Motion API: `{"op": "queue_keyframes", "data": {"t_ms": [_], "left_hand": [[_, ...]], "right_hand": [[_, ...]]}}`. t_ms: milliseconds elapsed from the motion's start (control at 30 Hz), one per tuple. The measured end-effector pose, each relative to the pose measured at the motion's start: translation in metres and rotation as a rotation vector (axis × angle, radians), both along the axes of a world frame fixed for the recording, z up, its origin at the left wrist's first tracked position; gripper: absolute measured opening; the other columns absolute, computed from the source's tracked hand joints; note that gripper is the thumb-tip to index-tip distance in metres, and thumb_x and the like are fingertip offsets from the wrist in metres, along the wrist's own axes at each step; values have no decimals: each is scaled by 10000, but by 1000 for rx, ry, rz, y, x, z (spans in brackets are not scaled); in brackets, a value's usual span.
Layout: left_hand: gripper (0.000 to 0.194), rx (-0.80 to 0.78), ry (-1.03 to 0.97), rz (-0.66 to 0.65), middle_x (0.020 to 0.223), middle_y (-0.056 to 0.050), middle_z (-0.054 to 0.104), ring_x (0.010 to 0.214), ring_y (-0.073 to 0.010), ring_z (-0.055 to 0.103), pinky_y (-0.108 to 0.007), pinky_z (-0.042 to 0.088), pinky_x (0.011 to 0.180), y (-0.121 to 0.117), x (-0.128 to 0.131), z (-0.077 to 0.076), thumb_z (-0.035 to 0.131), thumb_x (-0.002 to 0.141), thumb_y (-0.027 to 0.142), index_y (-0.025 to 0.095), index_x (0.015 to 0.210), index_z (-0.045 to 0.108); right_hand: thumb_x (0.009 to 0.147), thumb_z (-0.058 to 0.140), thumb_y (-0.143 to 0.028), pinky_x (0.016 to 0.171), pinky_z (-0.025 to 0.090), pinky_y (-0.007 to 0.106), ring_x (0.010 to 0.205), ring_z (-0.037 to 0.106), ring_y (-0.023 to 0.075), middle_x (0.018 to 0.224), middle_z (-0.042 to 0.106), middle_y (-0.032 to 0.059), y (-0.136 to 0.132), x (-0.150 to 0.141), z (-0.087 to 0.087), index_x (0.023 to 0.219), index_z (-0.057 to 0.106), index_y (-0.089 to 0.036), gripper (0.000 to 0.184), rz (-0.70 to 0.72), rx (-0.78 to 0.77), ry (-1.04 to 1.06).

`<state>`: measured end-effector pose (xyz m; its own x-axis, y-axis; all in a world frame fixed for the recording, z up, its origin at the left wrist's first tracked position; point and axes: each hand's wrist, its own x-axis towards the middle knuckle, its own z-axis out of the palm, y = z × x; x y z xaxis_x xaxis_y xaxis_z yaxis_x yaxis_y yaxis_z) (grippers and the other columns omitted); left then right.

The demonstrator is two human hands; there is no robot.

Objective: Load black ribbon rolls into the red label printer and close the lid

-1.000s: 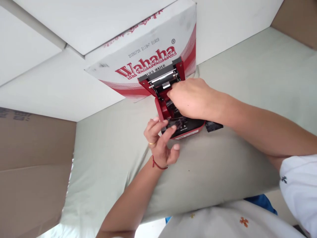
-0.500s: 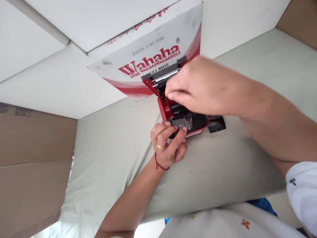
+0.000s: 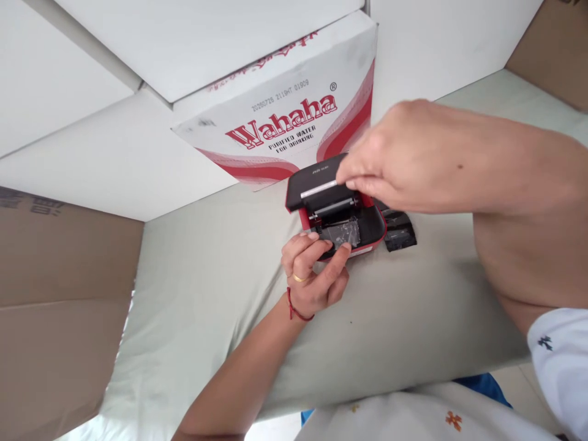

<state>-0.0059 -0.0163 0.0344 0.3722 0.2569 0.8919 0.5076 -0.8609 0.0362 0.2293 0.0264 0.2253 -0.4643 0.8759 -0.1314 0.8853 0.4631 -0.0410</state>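
A small red and black machine with rollers, which looks like a cigarette rolling machine [image 3: 374, 229], sits on the cloth. Its black lid [image 3: 312, 174] is half lowered, above a black roller [image 3: 333, 209]. Across the lid runs a thin white strip [image 3: 316, 188]. My right hand [image 3: 381, 165] is pinched at the strip's right end, over the lid; the fingertips' exact hold is partly hidden. My left hand [image 3: 315, 266] grips the front left edge of the machine, fingers beside a clear-looking film piece [image 3: 344, 233]. A shiny black piece [image 3: 399, 231] lies by the machine's right side.
A white and red Wahaha water carton [image 3: 285, 110] stands right behind the machine. White boxes [image 3: 82, 153] line the back. Brown cardboard [image 3: 68, 306] is at the left, and more cardboard [image 3: 551, 49] at the far right. Pale green cloth [image 3: 390, 312] covers the surface.
The lid has come down from standing open, so its outer face and the white strip now show. My right hand has shifted slightly right; my left hand stays on the machine.
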Motion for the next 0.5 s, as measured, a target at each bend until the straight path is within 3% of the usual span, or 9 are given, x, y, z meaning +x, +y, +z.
{"op": "queue_keyframes", "data": {"t_ms": [100, 200, 300, 367, 433, 500], "left_hand": [[539, -9, 3, -5, 1162, -87, 729, 1233, -309, 686, -493, 604, 1102, 1, 1, -1, 749, 882, 141, 358, 1370, 821], [535, -81, -28, -71, 1219, -75, 743, 1313, -310, 694, -510, 573, 1169, 3, -2, -5, 763, 914, 172, 376, 1408, 788], [576, -145, -103, -119, 1323, -72, 786, 1391, -322, 718, -550, 520, 1276, 8, -8, -8, 770, 978, 331, 374, 1547, 694], [628, -221, -163, -117, 1425, -72, 800, 1466, -327, 714, -596, 403, 1398, 12, -13, -8, 708, 1040, 430, 365, 1656, 601], [593, -344, -229, -90, 1434, -69, 823, 1470, -308, 736, -604, 317, 1454, 13, -16, -6, 605, 1118, 424, 339, 1703, 554], [498, -461, -288, -56, 1357, -63, 858, 1392, -286, 786, -586, 371, 1422, 12, -17, -2, 523, 1172, 382, 318, 1659, 605]], "right_hand": [[1005, 623, -134, 648, 367, 399, 656, 578, 212, 754, 732, 69, -8, -7, -1, 876, 785, -243, 234, 131, -80, -227], [880, 672, -26, 668, 397, 375, 681, 594, 211, 690, 669, 78, -11, -15, 0, 804, 744, -213, 214, 164, -65, -272], [859, 721, -33, 655, 401, 368, 649, 563, 196, 653, 633, 61, -9, -15, 3, 760, 717, -209, 202, 186, -87, -235], [887, 728, -74, 642, 396, 369, 633, 557, 197, 659, 647, 47, -6, -11, 3, 791, 734, -219, 174, 170, -130, -190], [911, 711, -97, 657, 400, 367, 664, 587, 214, 701, 685, 44, -3, -7, 0, 853, 760, -225, 149, 168, -165, -144], [910, 701, -87, 678, 396, 360, 708, 609, 227, 726, 694, 51, -1, -6, -3, 885, 766, -209, 141, 185, -160, -103]]}}
